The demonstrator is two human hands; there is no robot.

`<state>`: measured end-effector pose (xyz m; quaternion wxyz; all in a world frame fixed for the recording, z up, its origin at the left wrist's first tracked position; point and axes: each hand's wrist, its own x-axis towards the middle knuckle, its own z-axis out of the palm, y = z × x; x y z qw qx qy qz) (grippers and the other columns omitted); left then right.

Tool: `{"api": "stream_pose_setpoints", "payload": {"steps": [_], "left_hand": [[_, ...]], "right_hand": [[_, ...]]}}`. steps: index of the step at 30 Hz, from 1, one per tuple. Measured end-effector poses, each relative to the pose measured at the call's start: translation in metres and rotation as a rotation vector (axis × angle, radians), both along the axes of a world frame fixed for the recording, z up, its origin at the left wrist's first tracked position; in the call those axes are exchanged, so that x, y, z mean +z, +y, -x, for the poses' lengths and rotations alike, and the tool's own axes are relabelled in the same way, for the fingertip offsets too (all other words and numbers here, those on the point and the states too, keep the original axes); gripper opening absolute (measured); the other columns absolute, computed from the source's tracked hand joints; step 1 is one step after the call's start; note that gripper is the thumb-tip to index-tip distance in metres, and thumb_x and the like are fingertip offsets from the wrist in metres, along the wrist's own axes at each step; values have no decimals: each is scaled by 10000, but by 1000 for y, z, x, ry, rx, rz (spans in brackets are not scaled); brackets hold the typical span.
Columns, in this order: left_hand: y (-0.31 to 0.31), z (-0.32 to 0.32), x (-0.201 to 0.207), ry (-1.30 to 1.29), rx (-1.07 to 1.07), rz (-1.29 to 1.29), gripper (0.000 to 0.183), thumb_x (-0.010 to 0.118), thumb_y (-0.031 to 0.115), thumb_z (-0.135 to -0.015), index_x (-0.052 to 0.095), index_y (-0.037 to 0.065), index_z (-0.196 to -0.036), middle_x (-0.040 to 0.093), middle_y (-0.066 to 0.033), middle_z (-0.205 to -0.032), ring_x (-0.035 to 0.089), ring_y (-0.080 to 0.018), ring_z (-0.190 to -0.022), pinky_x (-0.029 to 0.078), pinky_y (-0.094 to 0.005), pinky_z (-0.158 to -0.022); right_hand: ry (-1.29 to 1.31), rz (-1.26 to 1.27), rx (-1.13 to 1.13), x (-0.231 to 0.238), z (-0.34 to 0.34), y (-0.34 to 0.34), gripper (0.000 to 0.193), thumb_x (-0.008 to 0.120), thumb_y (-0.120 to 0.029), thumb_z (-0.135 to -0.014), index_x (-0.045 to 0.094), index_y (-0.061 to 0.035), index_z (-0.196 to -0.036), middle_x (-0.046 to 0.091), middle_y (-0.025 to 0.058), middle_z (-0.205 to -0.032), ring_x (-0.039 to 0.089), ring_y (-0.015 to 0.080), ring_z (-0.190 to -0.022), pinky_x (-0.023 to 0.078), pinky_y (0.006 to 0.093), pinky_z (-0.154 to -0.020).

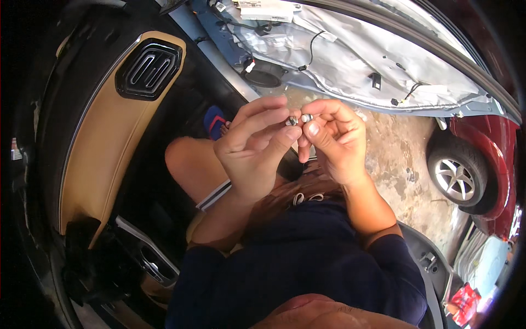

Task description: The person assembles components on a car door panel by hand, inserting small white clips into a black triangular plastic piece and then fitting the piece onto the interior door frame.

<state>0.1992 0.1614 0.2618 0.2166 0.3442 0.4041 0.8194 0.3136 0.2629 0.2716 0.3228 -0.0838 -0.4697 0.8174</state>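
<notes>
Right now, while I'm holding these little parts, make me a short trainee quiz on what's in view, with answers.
1. True or false: the left hand pinches a small shiny metallic part.
2. Which hand pinches the small whitish part?
3. What colour is the car at the picture's right edge: A blue, B red or C white?

Key:
1. True.
2. The right hand.
3. B, red.

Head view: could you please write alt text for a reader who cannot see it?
A person's left hand holds a small dark metallic part close to a small whitish part in the right hand. Around them are a tan panel at left, a film-covered car door ahead, and a red car at right.
</notes>
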Motion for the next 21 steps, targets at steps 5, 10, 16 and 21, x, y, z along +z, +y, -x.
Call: {"api": "stream_pose_setpoints", "payload": {"steps": [5,10,16,21], "left_hand": [[1,-3,7,85,-38,-24,271,709,-152,-866,689,-67,-1123,597,-188,-1302,706,-231,-1038,627,-320,-876],[2,-7,7,26,-116,-77,248,706,-144,-874,690,-64,-1108,623,-200,-1259,697,-229,-1042,620,-314,-866],[2,-4,13,216,-50,-12,234,716,-129,-878,699,-51,-1098,674,-203,-1165,697,-247,-1050,588,-333,-879],[7,-4,22,252,-8,-11,218,727,-117,-875,707,-49,-1080,702,-201,-1128,706,-249,-1035,572,-338,-906]], "right_hand": [[34,-9,-22,8,-6,-1,243,646,14,-986,616,54,-1223,716,160,-1112,657,132,-810,589,269,-616],[59,-34,3,7,-12,1,241,642,22,-985,616,54,-1222,713,150,-1064,663,134,-809,590,267,-618],[52,35,25,11,-18,4,240,634,-8,-1001,638,64,-1229,713,153,-1009,681,151,-777,589,269,-593],[146,142,64,12,-15,5,236,635,-52,-1013,657,55,-1223,716,145,-981,684,156,-754,585,265,-575]]}}
